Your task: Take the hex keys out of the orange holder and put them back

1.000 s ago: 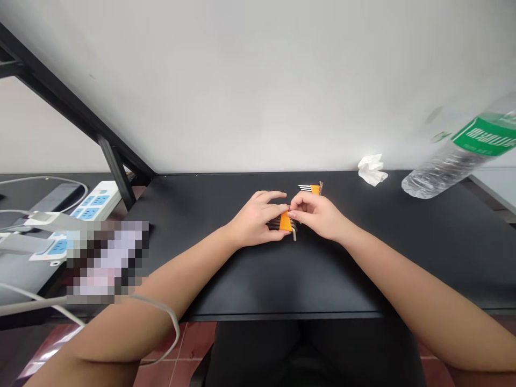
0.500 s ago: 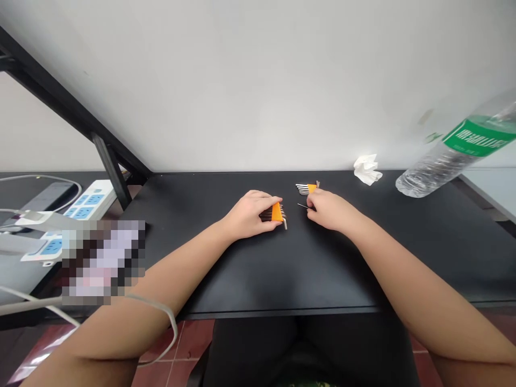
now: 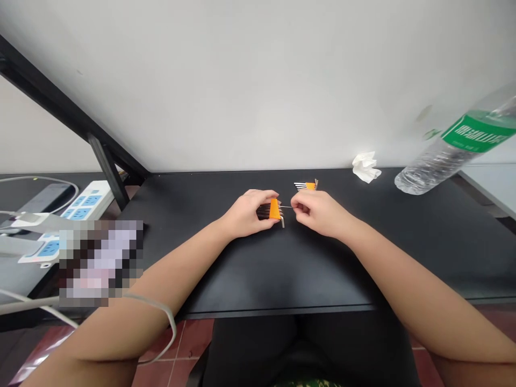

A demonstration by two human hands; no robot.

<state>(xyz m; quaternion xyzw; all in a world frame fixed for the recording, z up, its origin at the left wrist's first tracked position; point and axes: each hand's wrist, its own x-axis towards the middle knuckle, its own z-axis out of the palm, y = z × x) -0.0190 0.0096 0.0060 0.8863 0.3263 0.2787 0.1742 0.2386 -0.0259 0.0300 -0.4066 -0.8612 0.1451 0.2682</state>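
Between the thumb and fingers of my left hand (image 3: 246, 215) is an orange hex key holder (image 3: 274, 208) with several keys through it. A short bent end of one key sticks out at its lower right. My right hand (image 3: 318, 212) is closed in a pinch on a thin hex key (image 3: 285, 207). That key points left, its tip at the right side of the holder; whether it is inside a hole I cannot make out. Just behind my right hand lies a second orange hex key holder (image 3: 310, 186) with several silvery keys.
A crumpled white tissue (image 3: 366, 166) and a tilted-looking clear bottle (image 3: 439, 156) with a green label stand by the wall at right. On the left are a white power strip (image 3: 86, 201), a blurred-out object (image 3: 102, 258) and a cable (image 3: 171, 317) crossing my left forearm.
My right hand has moved left with the thin hex key, bringing its tip to the holder. My left hand keeps its hold, almost unmoved.
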